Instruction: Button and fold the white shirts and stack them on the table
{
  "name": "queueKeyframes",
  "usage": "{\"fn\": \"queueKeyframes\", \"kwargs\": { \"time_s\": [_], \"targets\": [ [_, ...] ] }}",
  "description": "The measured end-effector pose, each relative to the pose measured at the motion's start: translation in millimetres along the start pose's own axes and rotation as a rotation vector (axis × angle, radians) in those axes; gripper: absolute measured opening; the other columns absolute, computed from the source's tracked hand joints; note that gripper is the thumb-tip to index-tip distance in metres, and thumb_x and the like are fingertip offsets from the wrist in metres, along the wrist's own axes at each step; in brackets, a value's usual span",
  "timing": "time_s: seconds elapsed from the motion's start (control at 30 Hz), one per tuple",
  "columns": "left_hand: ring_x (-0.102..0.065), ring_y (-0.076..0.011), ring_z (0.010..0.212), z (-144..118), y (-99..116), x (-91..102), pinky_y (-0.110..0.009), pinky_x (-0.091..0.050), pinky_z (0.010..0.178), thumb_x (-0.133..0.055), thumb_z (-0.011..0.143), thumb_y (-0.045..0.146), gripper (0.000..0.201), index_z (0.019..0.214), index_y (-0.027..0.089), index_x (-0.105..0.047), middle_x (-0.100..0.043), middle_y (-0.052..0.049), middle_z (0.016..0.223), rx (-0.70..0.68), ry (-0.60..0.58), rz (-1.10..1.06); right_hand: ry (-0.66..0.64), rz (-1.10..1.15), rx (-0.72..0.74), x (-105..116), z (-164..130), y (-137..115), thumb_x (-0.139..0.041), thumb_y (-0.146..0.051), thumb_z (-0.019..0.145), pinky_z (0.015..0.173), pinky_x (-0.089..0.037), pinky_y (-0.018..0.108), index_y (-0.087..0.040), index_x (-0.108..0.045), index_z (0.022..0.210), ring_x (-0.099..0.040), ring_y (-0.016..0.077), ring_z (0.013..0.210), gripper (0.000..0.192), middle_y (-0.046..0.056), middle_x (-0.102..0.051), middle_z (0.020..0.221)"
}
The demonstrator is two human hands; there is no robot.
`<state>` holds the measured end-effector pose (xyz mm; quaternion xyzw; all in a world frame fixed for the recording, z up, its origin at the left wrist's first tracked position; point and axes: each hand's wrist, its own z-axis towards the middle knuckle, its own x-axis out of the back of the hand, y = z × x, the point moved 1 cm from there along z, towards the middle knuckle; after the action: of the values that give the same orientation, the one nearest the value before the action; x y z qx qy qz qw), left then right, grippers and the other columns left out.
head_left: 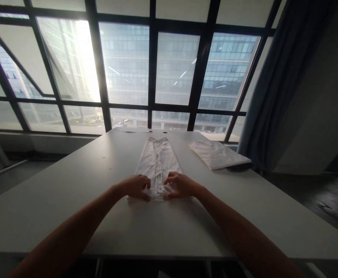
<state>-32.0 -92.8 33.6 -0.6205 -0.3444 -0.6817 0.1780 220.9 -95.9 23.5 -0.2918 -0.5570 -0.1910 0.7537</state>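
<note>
Because the windows (pixel 125 65) throw strong light toward my head view, I read the shaded hands with caution. Left hand (pixel 136 186) and right hand (pixel 183 184) face each other at the near end of the folded white cloth (pixel 162 161), fingers curved, a modest gap between fingers and thumb on each — whether any fabric is pinched there, I cannot tell. The cloth lies on the white table (pixel 99 185), long axis running away from me toward the windows, its two sides meeting in a rumpled line down the middle. Main risk, as I judge it: uneven pull. If one hand drags harder than the other, that middle line could skew and the sides spread or overlap. Fabric looks light, the top smooth, so a tug without pressure would probably slide the whole piece. Creases near the fingers could bunch into a lump if pushed together. Second white cloth (pixel 218 153) lies well apart on the right, a dark item (pixel 240 166) at its near corner — low risk, I reckon, unless the right hand strays.
</note>
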Motion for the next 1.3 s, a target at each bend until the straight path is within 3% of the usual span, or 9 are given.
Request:
{"fn": "queueKeyframes", "kwargs": {
  "time_s": [0.17, 0.37, 0.57, 0.7, 0.83, 0.97, 1.03, 1.2, 1.3],
  "targets": [
    [-0.05, -0.0116, 0.059, 2.3, 1.8, -0.9, -0.023, -0.035, 0.057, -0.059, 0.08, 0.025, 0.015, 0.067, 0.017, -0.062, -0.061, 0.001, 0.065, -0.111, 0.041, -0.083, -0.048, 0.062, -0.002, 0.5, 1.6, -11.7, -0.073, -0.028, 0.078, 0.064, -0.044, 0.023, -0.017, -0.075, 0.094, -0.059, 0.0128, 0.068, 0.019, 0.004, -0.068, 0.085],
    [-0.046, -0.0116, 0.06, 4.8, 15.8, -0.8, -0.023, -0.035, 0.058, -0.051, 0.086, 0.025, 0.021, 0.067, 0.017, -0.056, -0.057, 0.0, 0.066, -0.034, 0.367, -0.131, 0.011, 0.131, -0.004, 9.1, 0.4, -19.0, -0.061, -0.009, 0.074, 0.061, -0.042, 0.021, -0.015, -0.074, 0.08, -0.055, 0.0104, 0.061, 0.016, 0.002, -0.069, 0.074],
    [-0.055, -0.0116, 0.062, 4.7, 24.6, -10.3, -0.021, -0.039, 0.059, -0.057, 0.083, 0.025, 0.016, 0.076, 0.015, -0.068, -0.066, -0.001, 0.07, -0.18, 0.102, -0.177, -0.052, 0.122, -0.062, 5.7, -1.7, -19.1, -0.064, -0.011, 0.071, 0.055, -0.037, 0.02, -0.015, -0.074, 0.077, -0.053, 0.009, 0.056, 0.012, 0.0, -0.067, 0.067],
    [-0.06, -0.0134, 0.066, -2.0, 18.5, -1.0, -0.021, -0.041, 0.061, -0.065, 0.081, 0.033, 0.019, 0.085, 0.016, -0.073, -0.071, -0.002, 0.077, -0.083, 0.017, -0.23, -0.088, 0.16, -0.053, 2.0, -1.6, -17.8, -0.069, -0.03, 0.08, 0.052, -0.033, 0.019, -0.014, -0.073, 0.076, -0.051, 0.0081, 0.054, 0.017, 0.0, -0.066, 0.066],
    [-0.062, -0.0186, 0.072, -4.0, 20.9, 1.7, -0.024, -0.041, 0.062, -0.078, 0.069, 0.05, 0.049, 0.107, 0.02, -0.07, -0.07, -0.004, 0.088, -0.007, 0.082, -0.024, -0.027, 0.123, -0.099, -0.4, 0.3, -16.0, -0.068, -0.039, 0.083, 0.052, -0.032, 0.021, -0.014, -0.072, 0.075, -0.049, 0.008, 0.053, 0.026, 0.001, -0.066, 0.065],
    [-0.061, -0.0174, 0.069, 1.6, 26.9, -6.5, -0.025, -0.038, 0.061, -0.061, 0.084, 0.037, 0.02, 0.089, 0.019, -0.07, -0.068, -0.004, 0.079, -0.057, 0.081, 0.025, -0.014, 0.121, -0.125, -4.0, 1.8, -13.9, -0.069, -0.037, 0.082, 0.053, -0.032, 0.021, -0.014, -0.072, 0.075, -0.049, 0.0087, 0.054, 0.024, 0.0, -0.066, 0.065],
    [-0.058, -0.015, 0.065, 5.3, 25.4, -8.6, -0.024, -0.037, 0.06, -0.051, 0.088, 0.028, 0.022, 0.074, 0.017, -0.065, -0.066, -0.004, 0.072, -0.091, 0.13, -0.02, -0.01, 0.136, -0.138, -4.6, 1.9, -12.3, -0.068, -0.038, 0.082, 0.053, -0.031, 0.021, -0.014, -0.072, 0.075, -0.05, 0.0089, 0.055, 0.025, 0.0, -0.065, 0.064],
    [-0.05, -0.012, 0.061, 9.2, 16.8, -7.0, -0.023, -0.037, 0.058, -0.043, 0.09, 0.029, 0.026, 0.074, 0.015, -0.058, -0.061, -0.002, 0.068, 0.007, 0.462, -0.228, -0.002, 0.194, -0.152, -5.3, 1.3, -7.7, -0.065, -0.038, 0.084, 0.052, -0.031, 0.02, -0.013, -0.071, 0.075, -0.048, 0.0085, 0.056, 0.028, -0.001, -0.061, 0.062],
    [-0.048, -0.0108, 0.057, 7.4, 19.8, -9.4, -0.021, -0.036, 0.055, -0.044, 0.09, 0.029, 0.026, 0.075, 0.014, -0.06, -0.059, 0.0, 0.064, -0.013, 0.357, -0.303, 0.014, 0.206, -0.145, -7.2, 1.0, -5.2, -0.062, -0.038, 0.085, 0.052, -0.03, 0.02, -0.012, -0.071, 0.075, -0.046, 0.008, 0.055, 0.03, -0.002, -0.059, 0.06]
  ]
}}
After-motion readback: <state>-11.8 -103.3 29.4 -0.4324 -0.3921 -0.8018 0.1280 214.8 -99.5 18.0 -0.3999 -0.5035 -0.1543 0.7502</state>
